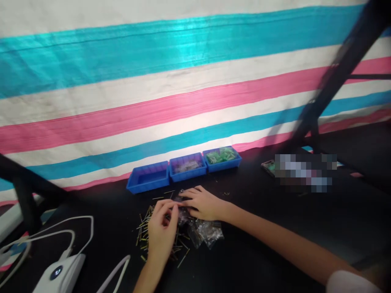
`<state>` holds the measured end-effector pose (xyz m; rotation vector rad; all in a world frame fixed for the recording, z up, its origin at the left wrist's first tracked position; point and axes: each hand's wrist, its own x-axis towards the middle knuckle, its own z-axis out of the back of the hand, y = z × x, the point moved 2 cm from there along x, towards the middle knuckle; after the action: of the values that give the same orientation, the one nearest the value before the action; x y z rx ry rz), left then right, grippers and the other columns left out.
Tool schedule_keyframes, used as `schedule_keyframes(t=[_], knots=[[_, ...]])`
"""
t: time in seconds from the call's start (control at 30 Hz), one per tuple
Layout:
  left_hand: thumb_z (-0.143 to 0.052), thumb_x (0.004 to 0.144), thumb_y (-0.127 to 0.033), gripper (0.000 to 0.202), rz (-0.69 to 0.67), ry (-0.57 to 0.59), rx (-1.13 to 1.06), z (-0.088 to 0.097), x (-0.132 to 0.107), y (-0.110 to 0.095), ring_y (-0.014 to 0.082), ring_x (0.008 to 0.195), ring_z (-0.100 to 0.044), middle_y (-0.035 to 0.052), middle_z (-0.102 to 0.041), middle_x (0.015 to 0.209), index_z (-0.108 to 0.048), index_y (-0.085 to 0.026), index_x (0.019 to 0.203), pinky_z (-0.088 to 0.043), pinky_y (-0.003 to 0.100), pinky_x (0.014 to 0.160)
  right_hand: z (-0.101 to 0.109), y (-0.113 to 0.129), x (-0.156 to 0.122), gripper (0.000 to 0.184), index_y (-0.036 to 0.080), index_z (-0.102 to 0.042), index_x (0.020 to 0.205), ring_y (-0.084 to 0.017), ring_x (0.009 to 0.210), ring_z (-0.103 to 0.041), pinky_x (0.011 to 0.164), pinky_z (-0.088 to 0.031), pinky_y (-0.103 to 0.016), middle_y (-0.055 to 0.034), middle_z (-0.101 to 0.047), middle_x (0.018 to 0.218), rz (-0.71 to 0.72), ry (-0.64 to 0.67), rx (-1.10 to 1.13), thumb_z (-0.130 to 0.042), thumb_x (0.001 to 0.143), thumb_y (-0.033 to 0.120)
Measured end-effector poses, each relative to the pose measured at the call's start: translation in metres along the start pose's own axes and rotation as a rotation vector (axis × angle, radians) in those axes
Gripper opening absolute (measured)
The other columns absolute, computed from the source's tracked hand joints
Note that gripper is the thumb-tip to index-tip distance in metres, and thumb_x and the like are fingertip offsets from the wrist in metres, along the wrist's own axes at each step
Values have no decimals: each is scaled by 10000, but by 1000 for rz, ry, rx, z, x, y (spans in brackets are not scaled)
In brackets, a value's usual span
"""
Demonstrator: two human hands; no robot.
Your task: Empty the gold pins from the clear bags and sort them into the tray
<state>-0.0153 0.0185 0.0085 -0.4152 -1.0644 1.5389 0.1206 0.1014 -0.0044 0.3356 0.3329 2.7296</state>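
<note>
My left hand (163, 228) is over a loose pile of thin, gold and silver metal pins (143, 230). Its thumb and fingers are pinched together, and what they hold is too blurred to make out. Beside it, my right hand (206, 203) reaches in from the right with fingers apart, lying over small clear plastic bags (209, 232). The fingertips of both hands meet or nearly meet. Some of the bags and pins are hidden under the hands.
Behind the hands stand three blue trays: one bare (148, 188), one with clear packets (188, 176), one with green packets (224, 165). A white power bank (75, 268) with cables lies front left. Black frame legs (317, 101) and a striped sheet (183, 97) bound the black table.
</note>
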Motion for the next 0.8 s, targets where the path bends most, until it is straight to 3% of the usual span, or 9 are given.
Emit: schedule_keyframes(t=[0.1, 0.17, 0.23, 0.3, 0.37, 0.43, 0.53, 0.63, 0.8], knots=[[-470, 811, -424, 257, 23, 218, 216, -8, -4, -1, 121, 657, -572, -2, -579, 885, -634, -234, 752, -434, 207, 513, 3, -5, -12, 335, 213, -549, 1175, -214, 1136, -424, 929, -298, -385, -82, -521, 1249, -79, -44, -16, -477, 849, 243], [-470, 801, -448, 251, 35, 291, 347, -12, -7, -2, 96, 571, -554, -23, -583, 932, -634, -260, 777, -439, 212, 491, 6, -9, -22, 316, 217, -563, 1150, -207, 1100, -439, 908, -310, -368, -68, -548, 1202, -133, -88, -4, -502, 844, 265], [-463, 798, -454, 247, 5, 315, 406, -17, -10, -2, 102, 601, -574, -23, -581, 984, -634, -278, 825, -444, 205, 467, 9, -13, -33, 300, 218, -572, 1124, -201, 1063, -455, 892, -312, -358, -53, -574, 1147, -198, -134, 6, -530, 833, 278], [-454, 803, -445, 253, -73, 331, 407, -21, -12, 1, 144, 768, -603, -1, -584, 1003, -634, -276, 859, -449, 192, 455, 11, -17, -42, 289, 220, -577, 1106, -196, 1027, -472, 873, -313, -347, -42, -593, 1099, -260, -169, 11, -550, 825, 278], [-463, 803, -425, 242, -196, 325, 423, -25, -11, 5, 185, 880, -589, 17, -606, 974, -637, -268, 865, -486, 227, 540, 12, -20, -48, 275, 224, -579, 1097, -188, 998, -487, 855, -314, -334, -35, -604, 1068, -299, -191, 14, -550, 830, 285], [-502, 790, -402, 204, -332, 308, 466, -27, -10, 9, 204, 859, -593, 15, -634, 920, -643, -268, 854, -491, 338, 734, 12, -22, -52, 259, 227, -582, 1090, -179, 974, -505, 835, -318, -321, -30, -617, 1048, -327, -211, 13, -527, 849, 306], [-539, 777, -386, 184, -478, 330, 490, -30, -8, 12, 213, 860, -597, 11, -653, 910, -639, -277, 886, -471, 373, 770, 12, -22, -55, 231, 231, -593, 1063, -163, 930, -540, 816, -325, -308, -15, -650, 1002, -380, -251, 13, -459, 891, 307], [-558, 770, -392, 220, -560, 334, 503, -33, -11, 10, 207, 876, -594, 18, -647, 962, -627, -282, 948, -482, 345, 759, 12, -21, -58, 224, 238, -602, 1033, -146, 899, -566, 797, -350, -277, 8, -674, 968, -399, -274, 43, -425, 908, 296], [-595, 715, -502, 448, -699, 432, 541, -41, -23, 4, 237, 996, -561, 27, -602, 1129, -562, -316, 1121, -473, 355, 830, 17, -21, -65, 229, 237, -619, 991, -140, 864, -593, 774, -391, -242, 11, -689, 934, -422, -305, 74, -414, 911, 297]])
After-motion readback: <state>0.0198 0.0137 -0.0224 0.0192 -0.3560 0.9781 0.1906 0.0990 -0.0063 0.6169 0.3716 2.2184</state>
